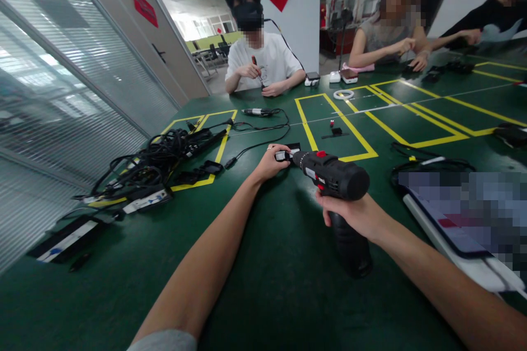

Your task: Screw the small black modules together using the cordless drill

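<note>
– head view: how's your right grip [349, 213]?
– mine's wrapped round the drill [335, 173], pointed at the black-and-white piece [282, 156].
– your left grip [272, 164]?
– i'm pinching that piece on the counter [263, 269], ahead-left of my right.

Your drill [341, 174] appears to have a mostly matt plastic housing. Your table [102, 307] is smooth, with a low gloss catching reflections. The cables [158, 154] at your left look plastic-sheathed; your sleeve [167, 341] is matt cloth.

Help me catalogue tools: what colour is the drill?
The drill is black with red parts; head view.
</note>
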{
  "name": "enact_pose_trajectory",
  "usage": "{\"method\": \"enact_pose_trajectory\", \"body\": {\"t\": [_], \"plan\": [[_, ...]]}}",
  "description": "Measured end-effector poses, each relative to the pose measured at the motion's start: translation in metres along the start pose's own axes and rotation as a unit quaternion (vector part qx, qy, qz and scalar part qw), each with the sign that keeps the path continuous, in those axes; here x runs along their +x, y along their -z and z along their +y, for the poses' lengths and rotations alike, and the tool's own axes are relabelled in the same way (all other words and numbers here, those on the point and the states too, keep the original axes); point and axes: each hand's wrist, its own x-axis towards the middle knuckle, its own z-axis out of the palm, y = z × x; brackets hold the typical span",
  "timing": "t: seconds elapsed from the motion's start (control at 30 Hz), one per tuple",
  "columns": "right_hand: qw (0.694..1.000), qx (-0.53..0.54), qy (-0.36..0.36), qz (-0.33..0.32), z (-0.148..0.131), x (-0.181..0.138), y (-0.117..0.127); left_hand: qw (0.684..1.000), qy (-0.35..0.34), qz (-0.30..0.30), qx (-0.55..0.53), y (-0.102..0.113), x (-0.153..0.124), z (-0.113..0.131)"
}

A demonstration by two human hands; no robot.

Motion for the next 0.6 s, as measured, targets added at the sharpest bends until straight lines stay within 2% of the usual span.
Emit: {"method": "enact_pose_trajectory", "body": {"t": [0.43, 0.6], "plan": [[0.999, 0.046, 0.014, 0.002, 0.0006, 0.0007, 0.0004, 1.0, -0.004, 0.006, -0.004, -0.0006, -0.0002, -0.0047], [1.0, 0.009, -0.007, -0.001, 0.0021, 0.0002, 0.0008, 1.0, -0.006, 0.011, -0.001, -0.0007, -0.0004, -0.0024]]}}
